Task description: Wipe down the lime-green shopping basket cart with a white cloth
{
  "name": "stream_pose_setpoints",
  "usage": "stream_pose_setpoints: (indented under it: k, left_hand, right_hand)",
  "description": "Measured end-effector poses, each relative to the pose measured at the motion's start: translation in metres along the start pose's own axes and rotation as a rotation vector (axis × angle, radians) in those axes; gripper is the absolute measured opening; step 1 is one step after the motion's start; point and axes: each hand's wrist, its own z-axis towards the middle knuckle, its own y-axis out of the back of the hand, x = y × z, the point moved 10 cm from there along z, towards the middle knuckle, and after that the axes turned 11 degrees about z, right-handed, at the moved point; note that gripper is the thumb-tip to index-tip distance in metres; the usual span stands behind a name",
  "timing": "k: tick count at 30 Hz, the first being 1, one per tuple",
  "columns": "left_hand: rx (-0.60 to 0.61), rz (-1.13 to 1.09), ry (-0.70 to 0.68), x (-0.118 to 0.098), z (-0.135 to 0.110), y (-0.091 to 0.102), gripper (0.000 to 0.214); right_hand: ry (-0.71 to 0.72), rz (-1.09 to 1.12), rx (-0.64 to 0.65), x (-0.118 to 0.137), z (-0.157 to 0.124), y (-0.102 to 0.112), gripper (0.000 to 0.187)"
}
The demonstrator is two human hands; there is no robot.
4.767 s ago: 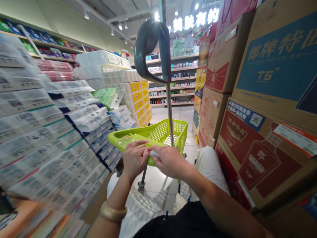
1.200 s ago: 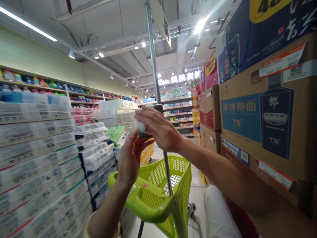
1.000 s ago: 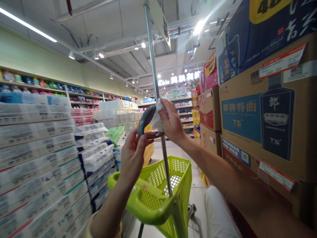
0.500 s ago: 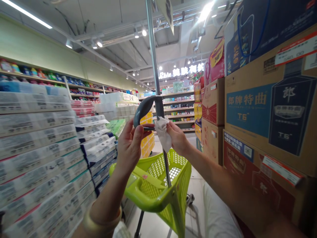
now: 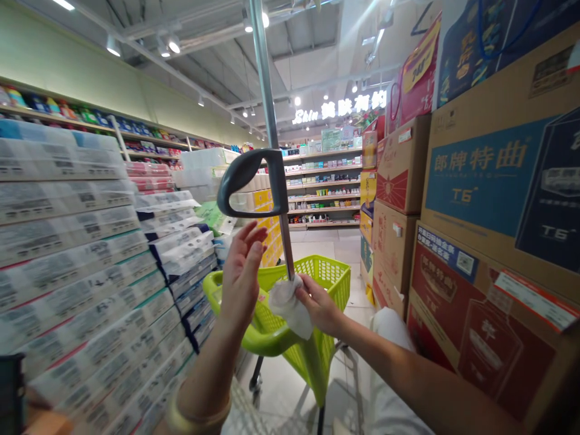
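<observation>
Pinched around a crumpled white cloth (image 5: 290, 307), the right hand's grip (image 5: 318, 306) presses it against the lower part of the metal pole (image 5: 268, 90), just above the rim of the green cart (image 5: 267, 343). The left hand (image 5: 242, 275) is raised with its fingers loosely spread and slightly curled, just below the grey looped handle (image 5: 229, 184) on the pole and apart from it. Wrapped white packs (image 5: 86, 248) stand stacked along the left side; printed cardboard cartons (image 5: 480, 175) are piled along the right.
</observation>
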Motion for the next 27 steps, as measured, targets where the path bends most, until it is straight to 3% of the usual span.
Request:
stream_pose_setpoints:
  k: [4,8,11,14,17,20,23,25,27]
  left_hand:
    - [0.019,0.071,0.133,0.047,-0.027,-0.009,0.042]
    - [0.018,0.093,0.158,0.065,-0.042,-0.018,0.038]
    - [0.04,0.091,0.176,0.072,-0.048,-0.023,0.042]
    - [0.114,0.114,0.231,0.084,-0.055,-0.031,0.045]
    - [0.192,0.208,0.307,0.098,-0.061,-0.036,0.051]
    - [0.219,0.277,0.345,0.106,-0.064,-0.037,0.066]
    - [0.178,0.258,0.305,0.102,-0.061,-0.034,0.071]
    - [0.153,0.193,0.288,0.1,-0.06,-0.033,0.067]
    - [0.103,0.146,0.295,0.102,-0.059,-0.028,0.061]
  right_hand:
    - [0.059,0.069,-0.002,0.042,0.033,-0.008,0.038]
    - [0.127,0.218,-0.021,0.072,0.051,-0.012,0.043]
    - [0.115,0.231,-0.007,0.068,0.038,-0.017,0.053]
    - [0.132,0.107,-0.069,0.052,0.014,-0.014,0.056]
    - [0.127,0.041,-0.184,0.03,0.001,0.002,0.042]
    - [0.107,0.001,-0.34,0.017,0.007,0.032,0.03]
    - [0.208,-0.072,-0.484,0.037,0.024,0.055,0.026]
    - [0.284,-0.081,-0.429,0.056,0.04,0.048,0.03]
    - [0.306,-0.074,-0.286,0.067,0.053,0.026,0.036]
